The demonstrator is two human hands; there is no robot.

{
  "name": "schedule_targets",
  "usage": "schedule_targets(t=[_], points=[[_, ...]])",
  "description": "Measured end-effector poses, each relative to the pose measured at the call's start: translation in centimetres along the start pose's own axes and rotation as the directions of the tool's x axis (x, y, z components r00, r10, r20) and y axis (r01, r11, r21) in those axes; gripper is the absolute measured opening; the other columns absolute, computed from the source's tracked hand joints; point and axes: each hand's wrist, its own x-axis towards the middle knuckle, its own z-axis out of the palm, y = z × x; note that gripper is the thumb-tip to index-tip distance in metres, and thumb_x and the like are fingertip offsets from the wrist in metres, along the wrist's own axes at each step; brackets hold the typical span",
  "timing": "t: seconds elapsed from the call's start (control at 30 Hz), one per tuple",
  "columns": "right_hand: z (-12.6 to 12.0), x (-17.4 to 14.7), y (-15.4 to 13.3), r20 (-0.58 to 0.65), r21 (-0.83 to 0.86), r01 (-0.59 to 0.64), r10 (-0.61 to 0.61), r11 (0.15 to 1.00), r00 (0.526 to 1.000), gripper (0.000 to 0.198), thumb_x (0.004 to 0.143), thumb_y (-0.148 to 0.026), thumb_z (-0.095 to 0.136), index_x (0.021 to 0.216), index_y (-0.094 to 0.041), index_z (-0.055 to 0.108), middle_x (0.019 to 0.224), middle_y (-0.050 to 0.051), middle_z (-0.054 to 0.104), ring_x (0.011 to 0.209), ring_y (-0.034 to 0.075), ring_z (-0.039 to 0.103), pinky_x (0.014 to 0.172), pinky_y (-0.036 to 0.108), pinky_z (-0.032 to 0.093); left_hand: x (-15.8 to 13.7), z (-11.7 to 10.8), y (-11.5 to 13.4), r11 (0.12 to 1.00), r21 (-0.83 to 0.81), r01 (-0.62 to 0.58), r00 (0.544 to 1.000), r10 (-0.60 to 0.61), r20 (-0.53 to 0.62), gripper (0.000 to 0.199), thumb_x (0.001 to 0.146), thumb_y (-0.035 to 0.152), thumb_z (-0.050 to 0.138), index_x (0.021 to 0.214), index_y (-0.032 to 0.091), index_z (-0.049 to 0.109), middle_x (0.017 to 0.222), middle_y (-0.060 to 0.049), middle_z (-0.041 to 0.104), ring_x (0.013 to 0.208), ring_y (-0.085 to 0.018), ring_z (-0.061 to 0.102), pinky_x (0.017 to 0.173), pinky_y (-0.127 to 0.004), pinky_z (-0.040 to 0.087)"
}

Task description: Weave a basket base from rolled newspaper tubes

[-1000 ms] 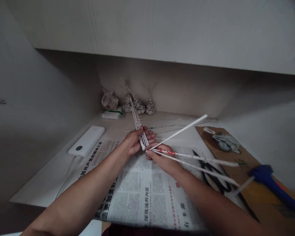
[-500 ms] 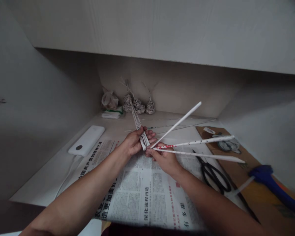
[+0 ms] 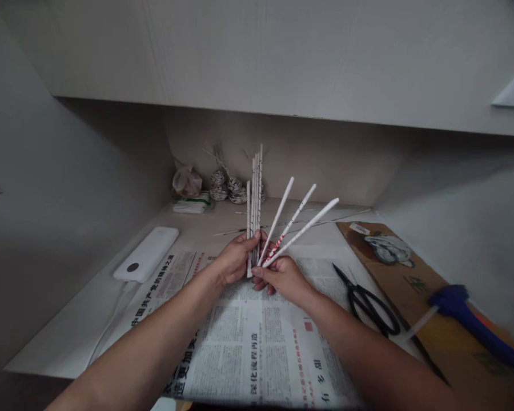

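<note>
A bundle of paper sticks (image 3: 256,194) stands nearly upright at the middle of the frame, and just to its right three paper sticks (image 3: 297,213) fan out toward the upper right. All are slim, straight and pale; the bundle carries dark print marks and has uneven tops, while the middle stick of the fan shows a red patch low down (perhaps printed paper).

The left hand (image 3: 236,257) clasps the bundle near its foot, thumb across the front. The right hand (image 3: 289,279) pinches the three by their lower ends, close beside the left fingers. The step in hand looks like keeping two groups apart and arranging them; the next move seems to call for a steady pinch at the foot so none slips.

Below both hands, newspaper (image 3: 244,342) covers the lower middle. Scissors (image 3: 353,289) lie at lower right, beside cardboard (image 3: 405,285) bearing a blue glue gun (image 3: 475,319). Woven gourd shapes (image 3: 236,191) sit behind, left of centre, and a white box (image 3: 148,254) lies at left.
</note>
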Motion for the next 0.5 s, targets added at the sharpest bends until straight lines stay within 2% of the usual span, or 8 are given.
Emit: schedule_targets(t=[0.17,0.33,0.5], points=[[0.0,-0.3,-0.3,0.004,-0.001,-0.015,0.015,1.000,1.000,0.033,0.068,-0.043,0.078,0.075,-0.014,0.063,0.061,0.000,0.067,0.046,0.011,0.063,0.032,0.015,0.034,-0.2,0.3,-0.6,1.000,-0.001,-0.013,1.000,0.013,-0.022,0.020,0.085,0.035,0.064,0.086,0.015,0.060,0.066,-0.006,0.067,0.054,-0.017,0.065,0.048,-0.025,0.050],[-0.1,-0.6,-0.8,0.012,0.009,-0.028,0.028,1.000,1.000,0.034,0.066,-0.043,0.079,0.072,-0.015,0.061,0.058,-0.001,0.066,0.043,0.010,0.061,0.032,0.016,0.033,-0.1,0.5,-1.0,1.000,-0.014,0.020,0.998,-0.021,-0.051,0.024,0.084,0.039,0.064,0.088,0.016,0.056,0.062,-0.004,0.065,0.044,-0.019,0.061,0.036,-0.025,0.044],[0.0,-0.8,-1.1,0.001,0.012,-0.046,0.046,0.999,0.999,0.032,0.066,-0.042,0.078,0.071,-0.015,0.060,0.056,-0.002,0.065,0.041,0.009,0.059,0.032,0.016,0.032,-0.1,0.8,-0.9,0.999,-0.030,0.039,0.997,-0.041,-0.066,0.021,0.088,0.037,0.057,0.085,0.016,0.056,0.056,-0.004,0.062,0.039,-0.018,0.056,0.032,-0.025,0.042]])
